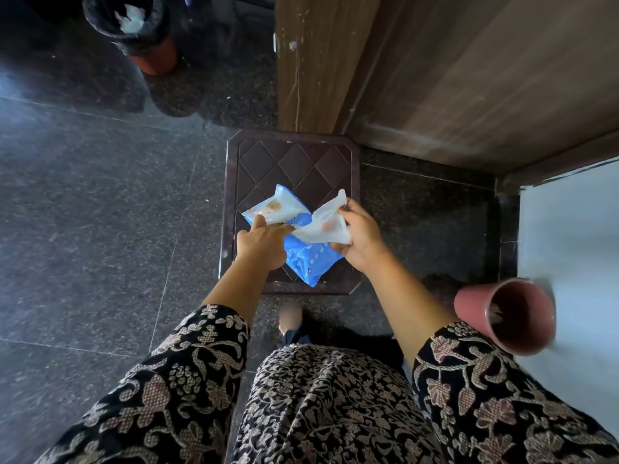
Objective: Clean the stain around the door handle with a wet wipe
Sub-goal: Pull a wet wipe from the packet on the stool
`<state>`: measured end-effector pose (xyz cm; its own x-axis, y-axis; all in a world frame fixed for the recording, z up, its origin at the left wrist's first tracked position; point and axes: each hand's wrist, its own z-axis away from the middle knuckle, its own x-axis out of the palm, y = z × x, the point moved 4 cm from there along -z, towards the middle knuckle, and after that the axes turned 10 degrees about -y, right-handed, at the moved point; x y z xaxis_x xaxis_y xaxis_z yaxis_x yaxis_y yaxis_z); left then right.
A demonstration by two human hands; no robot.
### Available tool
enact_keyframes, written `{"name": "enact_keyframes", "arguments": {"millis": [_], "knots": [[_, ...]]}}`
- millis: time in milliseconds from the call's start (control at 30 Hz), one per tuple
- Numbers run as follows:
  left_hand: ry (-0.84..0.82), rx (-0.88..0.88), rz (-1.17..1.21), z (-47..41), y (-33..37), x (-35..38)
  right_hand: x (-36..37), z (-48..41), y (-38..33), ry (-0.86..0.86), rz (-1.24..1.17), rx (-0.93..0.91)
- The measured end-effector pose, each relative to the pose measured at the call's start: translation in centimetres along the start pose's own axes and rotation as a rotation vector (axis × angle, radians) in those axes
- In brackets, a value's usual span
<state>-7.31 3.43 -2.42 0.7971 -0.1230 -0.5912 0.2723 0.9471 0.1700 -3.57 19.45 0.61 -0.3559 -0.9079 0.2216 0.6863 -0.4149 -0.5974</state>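
A blue and white soft plastic pack of wet wipes (303, 249) lies flat on a dark brown square plastic stool with a diamond-patterned top (254, 162), which serves as a low worktop standing just in front of the brown wooden door (469, 78) on the dark speckled stone floor (100, 195). The left hand (263, 244) reaches down onto the pack, fingers stretched and pressing near its opening flap, apparently to pin the pack in place so it does not lift as a sheet comes out. The right hand (360, 241) is closed around a white damp wipe (323, 224), pinched between thumb and fingers; the wipe stretches from that hand back toward the pack's opening, so it looks only partly drawn free. Judging by this, the step in hand is fetching the wipe, and the cleaning itself has not begun. The door handle and its stain are not in view. A dusty-pink cup (505, 316) sits on a pale surface at the right, well apart from the hands, and a dark bin with white scraps (130, 25) stands further off on the floor
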Motion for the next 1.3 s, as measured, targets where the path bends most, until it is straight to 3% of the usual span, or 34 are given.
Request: {"name": "enact_keyframes", "arguments": {"millis": [233,300,367,467,533,767,933,1000,1067,1133,1167,1233,1300], "knots": [[0.005,-0.067,-0.072,0.2,-0.4,0.4,-0.3,1.0,-4.5,-0.101,-0.342,-0.187],[0.019,-0.083,-0.099,0.3,-0.3,0.4,-1.2,1.1,-6.3,-0.086,-0.267,-0.231],[0.078,-0.089,-0.127,0.6,0.2,0.2,-1.8,1.4,-7.2,-0.071,-0.188,-0.228],[0.27,-0.059,-0.141,1.1,1.4,0.0,-2.4,2.0,-6.8,-0.06,-0.225,-0.187],[0.314,-0.002,-0.18,1.4,2.3,0.8,-2.9,2.2,-6.2,-0.04,-0.276,-0.163],[0.095,-0.026,-0.329,0.6,2.1,2.2,-5.4,3.2,-5.6,0.034,-0.373,-0.139],[-0.107,-0.199,-0.504,2.7,4.6,0.1,-7.0,5.1,-7.1,0.033,-0.32,-0.174],[0.014,-0.139,-0.311,3.7,7.3,-3.2,-7.8,5.9,-8.0,-0.007,-0.24,-0.156],[0.221,0.105,0.161,3.8,10.6,-7.1,-8.3,7.1,-9.3,-0.084,-0.095,-0.131],[0.091,0.471,0.719,4.3,14.1,-10.3,-8.8,8.5,-11.0,-0.196,0.069,-0.144],[-0.041,0.619,0.853,4.8,16.0,-11.3,-9.5,9.1,-11.8,-0.234,0.124,-0.164],[-0.252,0.77,0.883,6.3,19.3,-12.2,-11.3,10.7,-13.7,-0.251,0.196,-0.195],[-0.298,0.811,0.933,7.2,21.8,-12.6,-13.4,12.2,-15.5,-0.2,0.179,-0.242]]}}
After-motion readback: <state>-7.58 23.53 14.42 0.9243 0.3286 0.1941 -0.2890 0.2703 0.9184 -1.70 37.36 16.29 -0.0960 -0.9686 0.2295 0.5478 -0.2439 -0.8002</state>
